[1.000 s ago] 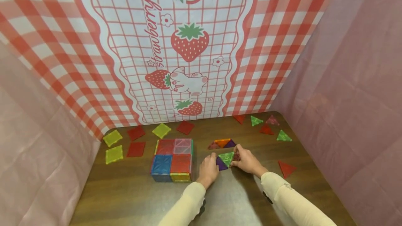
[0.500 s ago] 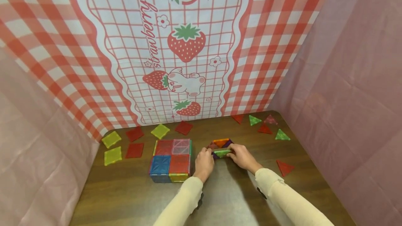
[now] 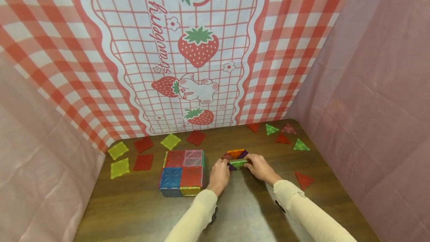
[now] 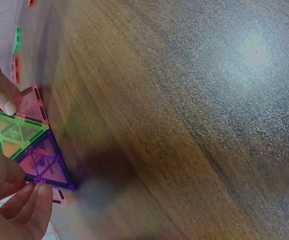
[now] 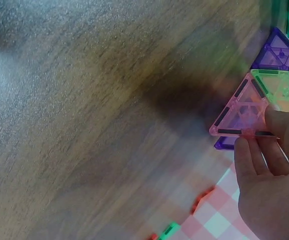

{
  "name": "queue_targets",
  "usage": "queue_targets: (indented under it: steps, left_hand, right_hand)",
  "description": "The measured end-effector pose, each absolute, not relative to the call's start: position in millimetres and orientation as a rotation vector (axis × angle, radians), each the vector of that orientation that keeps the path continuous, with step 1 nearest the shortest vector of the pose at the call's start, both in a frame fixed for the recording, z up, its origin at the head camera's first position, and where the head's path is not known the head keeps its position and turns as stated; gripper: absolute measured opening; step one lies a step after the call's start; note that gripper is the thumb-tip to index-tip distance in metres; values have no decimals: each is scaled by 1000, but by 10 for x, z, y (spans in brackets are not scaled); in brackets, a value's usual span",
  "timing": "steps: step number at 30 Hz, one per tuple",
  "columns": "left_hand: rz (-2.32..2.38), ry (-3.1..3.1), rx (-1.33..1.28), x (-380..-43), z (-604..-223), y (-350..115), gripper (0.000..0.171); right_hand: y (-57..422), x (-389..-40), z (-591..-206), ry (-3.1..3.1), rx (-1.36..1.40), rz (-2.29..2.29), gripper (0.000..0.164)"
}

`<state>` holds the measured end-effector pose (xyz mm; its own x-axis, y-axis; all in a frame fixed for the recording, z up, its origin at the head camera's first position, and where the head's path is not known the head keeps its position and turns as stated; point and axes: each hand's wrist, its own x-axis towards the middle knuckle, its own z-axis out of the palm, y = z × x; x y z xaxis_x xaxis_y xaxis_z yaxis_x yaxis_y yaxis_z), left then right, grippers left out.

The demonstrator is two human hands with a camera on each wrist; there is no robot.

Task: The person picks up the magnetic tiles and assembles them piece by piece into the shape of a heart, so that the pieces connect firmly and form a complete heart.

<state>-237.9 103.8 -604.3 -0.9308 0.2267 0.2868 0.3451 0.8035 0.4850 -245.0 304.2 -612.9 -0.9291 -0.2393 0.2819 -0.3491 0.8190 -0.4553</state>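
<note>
Three see-through magnetic triangle tiles are joined edge to edge in a strip: a purple tile (image 4: 44, 162), a green tile (image 3: 237, 164) in the middle and a pink tile (image 5: 242, 112). My left hand (image 3: 220, 174) pinches the purple end between thumb and fingers. At the pink end, my right hand (image 3: 261, 168) pinches with the thumb on its face and fingertips at its edge. The strip stands tilted up, seen nearly edge-on from the head. Right behind it is a second strip with an orange tile (image 3: 236, 152) in its middle, partly hidden by the hands.
A box of square tiles (image 3: 181, 171) stands just left of my left hand. Several yellow and red squares, such as a red square (image 3: 143, 162), lie at the back left. Loose triangles, including a red triangle (image 3: 304, 180), lie to the right. A checked cloth (image 3: 201, 85) hangs behind.
Both hands have moved the held strip away from me, up to the second strip, and tilted it from nearly flat to upright. Over the last half second the hands hardly move.
</note>
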Motion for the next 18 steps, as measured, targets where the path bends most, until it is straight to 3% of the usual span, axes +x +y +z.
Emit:
queue_targets:
  steps: [18]
  left_hand:
    - [-788,-2776,-450,-2382,-6083,1002,8]
  right_hand:
    - [3038,-2450,-6148,-2786,483,760,11]
